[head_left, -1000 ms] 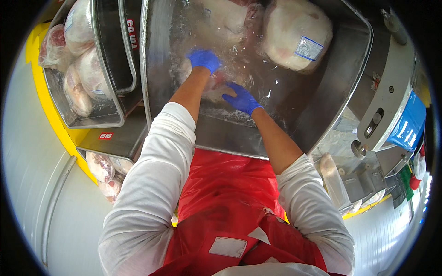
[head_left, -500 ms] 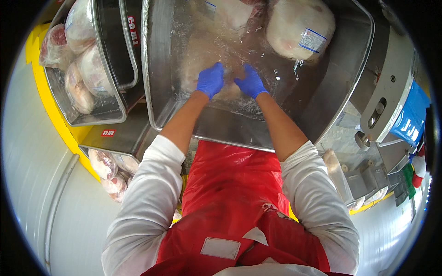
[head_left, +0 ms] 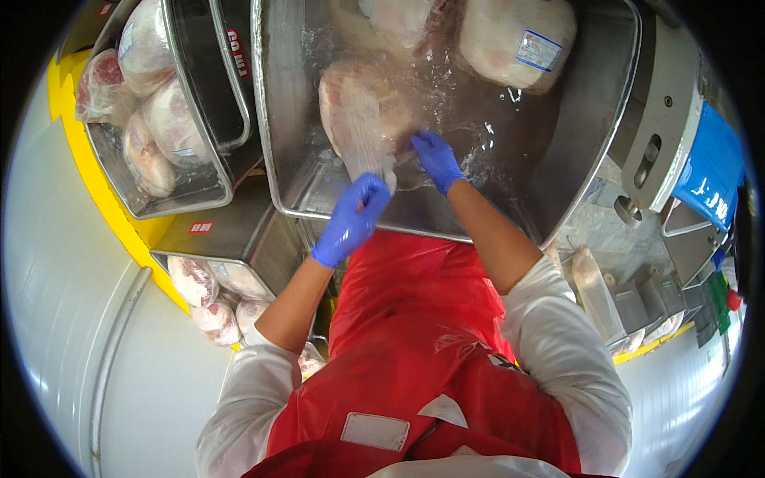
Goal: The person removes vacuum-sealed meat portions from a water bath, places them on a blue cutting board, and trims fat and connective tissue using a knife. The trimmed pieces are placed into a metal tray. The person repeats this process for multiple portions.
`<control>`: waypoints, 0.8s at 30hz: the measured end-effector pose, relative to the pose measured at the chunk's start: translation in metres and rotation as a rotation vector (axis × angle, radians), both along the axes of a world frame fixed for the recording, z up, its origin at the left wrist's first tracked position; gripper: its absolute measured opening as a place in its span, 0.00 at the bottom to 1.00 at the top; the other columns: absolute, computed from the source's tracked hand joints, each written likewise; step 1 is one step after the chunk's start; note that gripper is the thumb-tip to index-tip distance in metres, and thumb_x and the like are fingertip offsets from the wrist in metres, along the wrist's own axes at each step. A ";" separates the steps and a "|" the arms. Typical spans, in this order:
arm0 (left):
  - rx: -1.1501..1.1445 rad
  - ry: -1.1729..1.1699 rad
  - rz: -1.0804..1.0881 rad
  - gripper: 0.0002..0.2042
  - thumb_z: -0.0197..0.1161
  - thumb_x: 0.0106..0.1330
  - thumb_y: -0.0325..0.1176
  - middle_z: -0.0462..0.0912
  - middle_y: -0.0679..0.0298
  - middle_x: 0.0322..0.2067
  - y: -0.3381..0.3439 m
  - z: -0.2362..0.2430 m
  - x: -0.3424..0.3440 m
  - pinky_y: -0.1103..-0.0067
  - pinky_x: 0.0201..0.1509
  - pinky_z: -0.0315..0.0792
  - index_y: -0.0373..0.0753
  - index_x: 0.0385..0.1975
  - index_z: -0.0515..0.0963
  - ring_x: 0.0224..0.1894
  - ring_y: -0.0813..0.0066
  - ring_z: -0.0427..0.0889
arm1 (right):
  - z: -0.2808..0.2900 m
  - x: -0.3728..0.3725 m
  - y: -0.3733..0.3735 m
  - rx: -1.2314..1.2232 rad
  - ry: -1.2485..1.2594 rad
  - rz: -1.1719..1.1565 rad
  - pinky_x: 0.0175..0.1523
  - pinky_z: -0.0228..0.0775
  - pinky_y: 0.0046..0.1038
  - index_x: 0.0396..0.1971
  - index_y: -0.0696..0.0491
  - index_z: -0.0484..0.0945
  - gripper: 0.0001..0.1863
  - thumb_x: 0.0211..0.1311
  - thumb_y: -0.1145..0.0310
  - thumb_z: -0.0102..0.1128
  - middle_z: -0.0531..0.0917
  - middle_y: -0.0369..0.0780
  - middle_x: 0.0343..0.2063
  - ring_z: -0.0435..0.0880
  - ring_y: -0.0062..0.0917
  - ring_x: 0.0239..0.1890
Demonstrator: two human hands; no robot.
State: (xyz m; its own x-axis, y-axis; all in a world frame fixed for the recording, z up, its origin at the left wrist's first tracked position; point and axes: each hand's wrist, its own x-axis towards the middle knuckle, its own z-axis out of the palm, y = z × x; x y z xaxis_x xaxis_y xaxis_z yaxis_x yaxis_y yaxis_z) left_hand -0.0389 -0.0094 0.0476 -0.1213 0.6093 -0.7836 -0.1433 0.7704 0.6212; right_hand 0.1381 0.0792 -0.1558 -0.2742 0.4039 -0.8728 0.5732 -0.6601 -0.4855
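Note:
My left hand [head_left: 352,219], in a blue glove, is closed on the gathered end of a clear plastic bag [head_left: 364,135] at the near wall of a steel tub [head_left: 591,143]. The bag trails over a pale piece of meat [head_left: 343,99] in cloudy water. My right hand [head_left: 433,157], also gloved blue, reaches down at the right side of that piece; its fingertips are partly under the water, and I cannot tell whether they grip. A large wrapped piece with a label [head_left: 510,32] sits at the back right of the tub, beside another pale piece [head_left: 402,16].
Left of the tub, a steel bin [head_left: 223,175] holds several wrapped meat pieces, with more bagged meat [head_left: 215,315] lower down by a yellow frame [head_left: 119,223]. On the right are a metal machine part [head_left: 661,119], a blue plastic cover [head_left: 705,167] and steel trays [head_left: 637,303].
My left hand has moved toward me, drawing the bag's end up out of the water. The meat piece beneath shows more now. My right hand has shifted slightly farther from the left.

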 end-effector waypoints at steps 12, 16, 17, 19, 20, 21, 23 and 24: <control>0.558 -0.031 -0.821 0.11 0.62 0.71 0.32 0.85 0.53 0.48 -0.022 0.023 0.025 0.64 0.55 0.78 0.36 0.48 0.82 0.48 0.57 0.85 | 0.156 0.021 -0.021 0.474 0.177 0.604 0.48 0.78 0.45 0.63 0.55 0.76 0.23 0.70 0.65 0.56 0.87 0.50 0.44 0.87 0.45 0.42; 0.372 0.717 -0.933 0.15 0.63 0.68 0.35 0.85 0.51 0.48 0.048 0.001 -0.036 0.60 0.56 0.77 0.40 0.53 0.81 0.52 0.48 0.82 | 0.187 0.052 0.003 0.542 0.094 0.810 0.44 0.80 0.49 0.49 0.56 0.82 0.16 0.64 0.69 0.53 0.87 0.51 0.37 0.87 0.50 0.39; 0.554 0.777 -0.856 0.16 0.63 0.68 0.36 0.85 0.51 0.49 0.063 -0.011 -0.034 0.60 0.56 0.77 0.39 0.53 0.81 0.52 0.48 0.82 | 0.192 0.050 0.000 0.602 0.127 0.878 0.42 0.80 0.49 0.48 0.55 0.82 0.15 0.62 0.70 0.54 0.87 0.50 0.35 0.87 0.49 0.38; 0.662 0.731 -0.765 0.18 0.65 0.67 0.40 0.83 0.49 0.50 0.095 -0.031 -0.013 0.58 0.55 0.76 0.39 0.54 0.79 0.51 0.47 0.82 | 0.197 0.041 -0.003 0.679 0.184 0.971 0.39 0.80 0.47 0.44 0.55 0.82 0.13 0.60 0.71 0.56 0.87 0.49 0.32 0.88 0.47 0.35; 0.590 0.621 -0.766 0.21 0.66 0.66 0.43 0.82 0.47 0.51 0.111 -0.037 0.004 0.57 0.54 0.76 0.39 0.55 0.78 0.51 0.46 0.82 | 0.199 0.033 -0.007 0.689 0.201 0.988 0.37 0.80 0.46 0.42 0.55 0.82 0.12 0.59 0.72 0.57 0.86 0.49 0.30 0.88 0.46 0.33; 0.534 0.628 -0.885 0.23 0.68 0.64 0.44 0.82 0.46 0.50 0.119 -0.041 0.026 0.57 0.55 0.76 0.39 0.55 0.78 0.50 0.45 0.81 | 0.204 0.024 -0.014 0.690 0.222 1.002 0.36 0.81 0.46 0.39 0.56 0.81 0.10 0.58 0.72 0.57 0.86 0.49 0.29 0.88 0.45 0.31; 0.425 0.644 -1.127 0.27 0.71 0.59 0.48 0.81 0.44 0.49 0.133 -0.047 0.059 0.56 0.55 0.75 0.37 0.55 0.77 0.49 0.42 0.81 | 0.222 0.006 -0.023 0.683 0.222 1.027 0.34 0.80 0.45 0.33 0.56 0.83 0.08 0.57 0.71 0.57 0.85 0.48 0.25 0.89 0.43 0.30; 0.509 0.852 -1.181 0.28 0.72 0.57 0.48 0.81 0.44 0.48 0.124 -0.067 0.065 0.55 0.54 0.75 0.37 0.53 0.77 0.48 0.41 0.81 | 0.229 0.000 -0.025 0.687 0.221 1.042 0.34 0.80 0.44 0.30 0.56 0.84 0.07 0.57 0.70 0.58 0.85 0.47 0.24 0.89 0.42 0.29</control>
